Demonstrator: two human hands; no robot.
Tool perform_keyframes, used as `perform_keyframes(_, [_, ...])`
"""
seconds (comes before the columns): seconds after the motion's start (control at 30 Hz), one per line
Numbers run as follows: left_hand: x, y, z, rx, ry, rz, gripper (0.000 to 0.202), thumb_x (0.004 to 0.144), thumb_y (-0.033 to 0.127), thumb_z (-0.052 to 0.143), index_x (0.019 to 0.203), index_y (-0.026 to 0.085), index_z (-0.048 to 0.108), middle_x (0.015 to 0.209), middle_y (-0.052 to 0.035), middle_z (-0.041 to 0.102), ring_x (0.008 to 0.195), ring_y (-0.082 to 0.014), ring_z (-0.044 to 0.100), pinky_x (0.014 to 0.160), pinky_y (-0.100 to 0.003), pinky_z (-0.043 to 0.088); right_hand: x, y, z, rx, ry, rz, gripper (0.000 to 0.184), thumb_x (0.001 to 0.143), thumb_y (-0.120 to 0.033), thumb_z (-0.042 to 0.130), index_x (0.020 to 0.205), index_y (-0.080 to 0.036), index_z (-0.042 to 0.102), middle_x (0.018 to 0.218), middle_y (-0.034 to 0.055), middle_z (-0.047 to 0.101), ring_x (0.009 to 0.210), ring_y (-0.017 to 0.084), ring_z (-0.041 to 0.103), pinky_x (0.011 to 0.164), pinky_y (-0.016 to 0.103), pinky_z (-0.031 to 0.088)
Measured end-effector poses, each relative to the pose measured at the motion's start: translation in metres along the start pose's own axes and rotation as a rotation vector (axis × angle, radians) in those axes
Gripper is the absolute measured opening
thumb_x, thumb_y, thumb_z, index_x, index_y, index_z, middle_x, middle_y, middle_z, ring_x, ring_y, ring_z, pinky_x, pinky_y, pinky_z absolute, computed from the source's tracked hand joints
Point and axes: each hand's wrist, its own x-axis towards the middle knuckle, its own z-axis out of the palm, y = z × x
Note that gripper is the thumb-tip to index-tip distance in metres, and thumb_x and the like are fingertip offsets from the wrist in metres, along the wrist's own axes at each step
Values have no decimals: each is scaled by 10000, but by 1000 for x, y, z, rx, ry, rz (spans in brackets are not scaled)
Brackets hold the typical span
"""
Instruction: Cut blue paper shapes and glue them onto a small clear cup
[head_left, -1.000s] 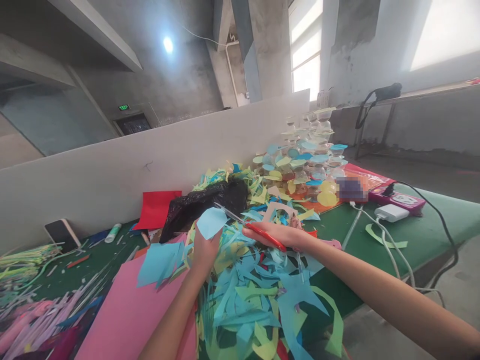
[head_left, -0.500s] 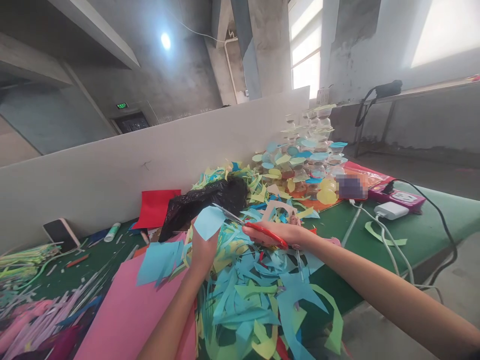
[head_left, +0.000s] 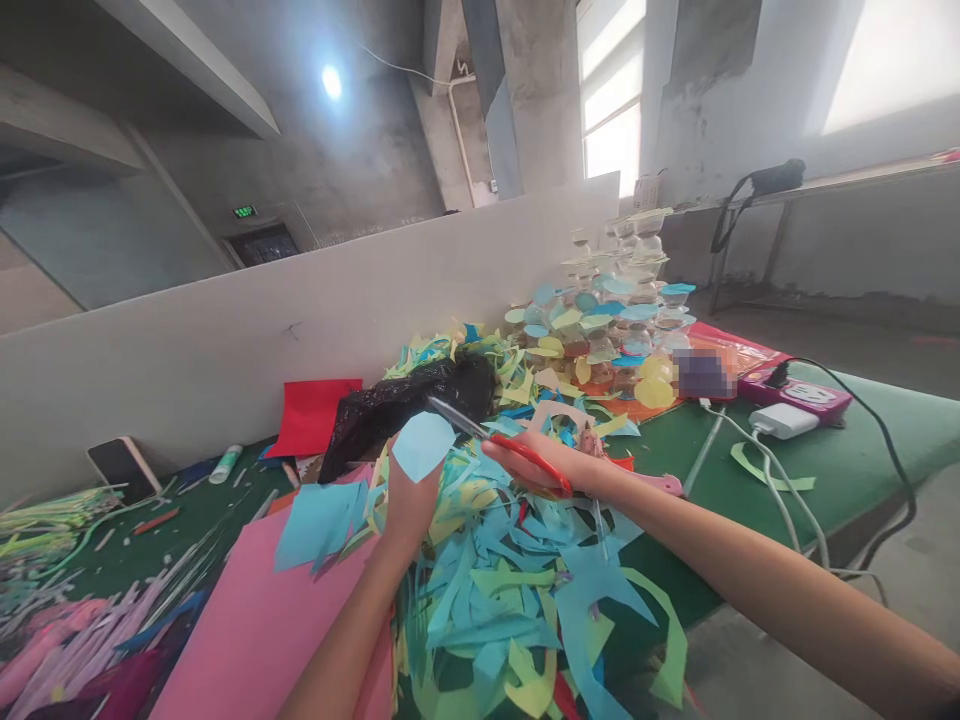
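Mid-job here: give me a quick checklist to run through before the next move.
1. Right hand gripping red-handled scissors: ok.
2. Left hand holding light blue paper: ok.
3. Scissor blades lined up at the paper's edge: ok.
4. Left hand's fingers clear of the blades: cannot tell, the paper hides them.
5. Blade tips clear of the black plastic bag: cannot tell, they overlap it in view.
6. White charger well away from both hands: ok.

Bare left forearm (head_left: 341, 640) and right forearm (head_left: 765, 570)
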Motion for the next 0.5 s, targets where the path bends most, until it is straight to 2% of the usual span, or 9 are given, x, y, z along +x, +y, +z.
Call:
perform_keyframes(0.1, [0, -1, 1, 3, -18, -11, 524, 774, 297, 673, 1247, 202, 471, 1183, -120, 618, 1050, -246, 626, 958, -405, 481, 2, 2, -3, 15, 27, 9, 613, 896, -702, 282, 523, -215, 288, 460, -42, 315, 459, 97, 293, 511, 272, 308])
perform_keyframes(0.27, [1, -1, 0, 54, 39, 11, 501, 775, 315, 675, 1215, 208, 463, 1119, -102, 628, 997, -238, 637, 971, -411, 469, 3, 10, -6, 64, -53, -52, 530, 890, -677, 367, 636, -215, 312, 563, -56, 331, 525, 104, 288, 522, 269, 287])
perform_keyframes(0.4, [3, -3, -1, 94, 20, 75, 440, 810, 330, 628, 1209, 198, 498, 1111, -104, 633, 1080, -248, 605, 1012, -423, 439, 2, 5, -4, 11, -94, -183, 501, 912, -656, 348, 667, -223, 293, 672, -44, 278, 598, 125, 281, 579, 291, 333])
perform_keyframes(0.5, [5, -7, 0, 120, -20, 189, 381, 837, 302, 559, 1201, 193, 538, 1126, -109, 642, 1179, -259, 554, 1070, -438, 392, 2, 2, -3, -13, -129, -243, 499, 934, -640, 297, 657, -227, 270, 678, -41, 256, 601, 133, 272, 593, 305, 347])
